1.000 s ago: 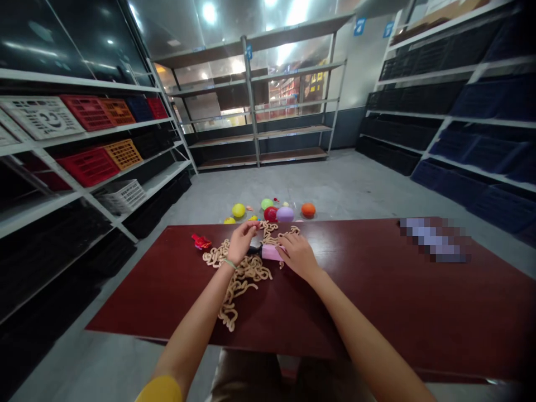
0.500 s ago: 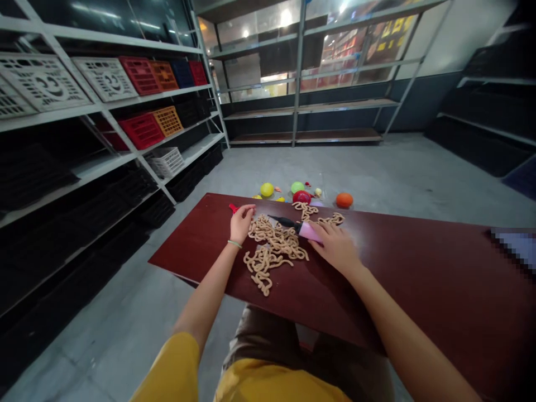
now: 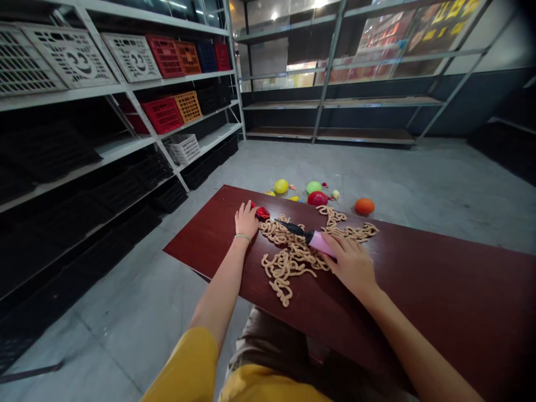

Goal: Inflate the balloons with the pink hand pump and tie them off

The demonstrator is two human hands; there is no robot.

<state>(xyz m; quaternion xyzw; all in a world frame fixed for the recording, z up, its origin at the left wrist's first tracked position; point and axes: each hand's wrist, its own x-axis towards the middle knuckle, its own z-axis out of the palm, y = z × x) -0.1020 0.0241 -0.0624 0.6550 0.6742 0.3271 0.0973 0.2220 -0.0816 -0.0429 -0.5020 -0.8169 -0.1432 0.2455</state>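
My right hand (image 3: 352,263) is wrapped around the lilac barrel of a hand balloon pump (image 3: 321,244). Its black nozzle points left, over a heap of beige, curly, rope-like strands (image 3: 285,265) spread on the dark red table (image 3: 419,273). My left hand (image 3: 246,222) lies on the table to the left of the heap, back up, with the fingers spread. Right beside its fingertips is a small red bundle (image 3: 262,213) that looks like limp balloons; whether the thumb touches it I cannot tell.
Beyond the table's far edge, inflated balloons lie on the floor, among them a yellow one (image 3: 281,186), a green one (image 3: 314,188), a red one (image 3: 317,198) and an orange one (image 3: 364,206). Shelves with plastic crates (image 3: 163,114) stand left; a metal rack (image 3: 326,103) stands behind.
The view has shifted, so the scene sits differently. My left hand has gone from bunched fingers to spread ones on the table, and more of the red bundle shows. My right hand keeps the pump.
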